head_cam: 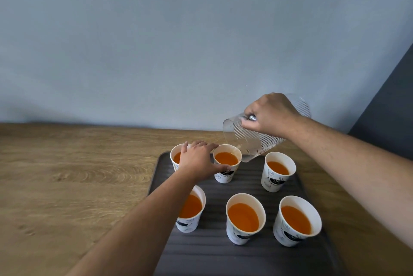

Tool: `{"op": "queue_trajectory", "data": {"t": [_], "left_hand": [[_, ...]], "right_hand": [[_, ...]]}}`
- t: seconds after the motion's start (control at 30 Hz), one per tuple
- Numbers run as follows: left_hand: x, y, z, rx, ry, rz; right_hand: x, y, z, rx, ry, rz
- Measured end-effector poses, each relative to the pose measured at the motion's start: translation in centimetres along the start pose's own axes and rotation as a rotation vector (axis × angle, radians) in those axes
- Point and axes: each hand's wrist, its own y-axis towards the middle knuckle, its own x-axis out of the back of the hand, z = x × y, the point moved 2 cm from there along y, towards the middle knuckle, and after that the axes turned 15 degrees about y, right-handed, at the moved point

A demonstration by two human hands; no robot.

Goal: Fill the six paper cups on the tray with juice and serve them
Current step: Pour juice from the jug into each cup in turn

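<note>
Behind the table stands a plain blue-grey wall (178, 29), and at the far right there is a darker grey panel (388, 101). The table (78, 175) has a light wood pattern. On its right part lies a dark grey tray (223, 258) with ridges. On the tray stand six paper cups (234, 234), upright, in two rows of three and well apart from each other. All six contain orange juice (243, 217).

The left hand (199, 159) reaches across the front left cup (194, 224) and holds the back middle cup (223, 177): the thumb lies on the near side of the cup and the fingers bend around its left and far side. The same hand covers a part of the back left cup (175, 152).

The right hand (270, 114) grips firmly the handle of a clear ribbed jug (250, 139). The jug is in the air and strongly tilted, its mouth pointing down and left, just above the right rim of the back middle cup. If the lip touches the rim, I cannot tell. The jug looks almost empty, only some drops are on its inner wall.
</note>
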Motion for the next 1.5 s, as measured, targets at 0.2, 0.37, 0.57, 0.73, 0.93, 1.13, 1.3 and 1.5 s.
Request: {"op": "queue_trajectory", "data": {"t": [0.2,0.37,0.57,0.73,0.93,1.13,1.3,1.5], "left_hand": [[0.0,-0.3,-0.2,0.016,0.018,0.002],[-0.3,-0.6,-0.3,0.028,0.031,0.004],[0.3,-1.0,-0.8,0.020,0.045,-0.026],[0.6,-1.0,-2.3,0.013,0.046,-0.036],[0.4,-1.3,-3.7,0.062,0.030,-0.047],[-0.2,-1.3,-4.3,0.106,0.013,-0.076],[-0.9,-1.2,-4.6,0.134,-0.029,-0.104],[-1.1,-1.5,-4.5,0.159,-0.050,-0.148]], "right_hand": [[0.4,-0.6,-1.0,-0.077,0.076,-0.102],[1.6,-2.4,-2.9,-0.241,0.303,-0.303],[3.7,-6.6,-5.5,-0.524,0.483,-0.654],[5.1,-11.4,-9.0,-0.705,0.594,-0.892],[4.2,-18.0,-11.2,-0.947,0.652,-1.123],[0.9,-21.8,-11.4,-1.121,0.767,-1.278],[-1.5,-23.1,-11.8,-1.171,0.874,-1.306],[-3.3,-23.9,-11.9,-1.174,0.912,-1.284]]}}
